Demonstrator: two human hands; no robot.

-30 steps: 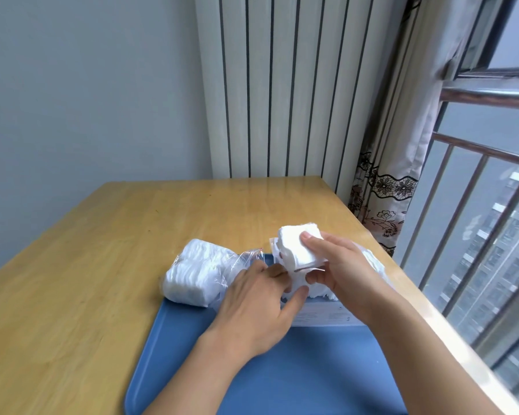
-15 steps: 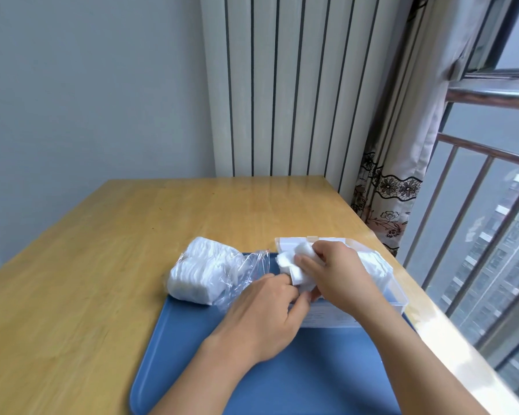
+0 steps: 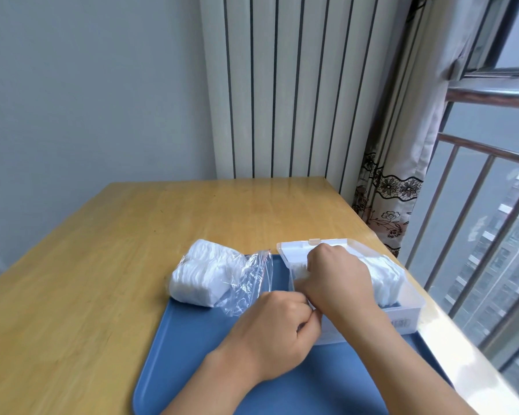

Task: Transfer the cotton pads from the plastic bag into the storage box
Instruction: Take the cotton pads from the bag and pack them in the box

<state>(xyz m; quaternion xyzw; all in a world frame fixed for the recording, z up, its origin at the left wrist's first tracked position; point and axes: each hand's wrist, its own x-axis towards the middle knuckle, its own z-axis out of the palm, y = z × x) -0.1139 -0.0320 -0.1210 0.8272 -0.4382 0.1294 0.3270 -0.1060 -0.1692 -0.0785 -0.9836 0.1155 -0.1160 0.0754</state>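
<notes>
A clear plastic bag [image 3: 243, 283] lies on the blue tray's far left corner, its closed end full of white cotton pads [image 3: 204, 274]. To its right stands a translucent white storage box [image 3: 414, 307] with several cotton pads [image 3: 385, 275] stacked inside. My right hand [image 3: 339, 280] reaches down into the box's left part, fingers curled round a small bundle of pads [image 3: 300, 269] that is mostly hidden. Against the box's near left wall my left hand [image 3: 276, 327] rests with curled fingers; what they grip is hidden.
The blue tray [image 3: 192, 354] sits on a wooden table [image 3: 87, 280] whose right edge runs along a window with metal bars [image 3: 477, 235]. A white radiator and a patterned curtain [image 3: 387, 199] stand behind the table.
My right hand has lowered the bundle of pads from above the box down into it. The left hand has stayed at the box's near left side.
</notes>
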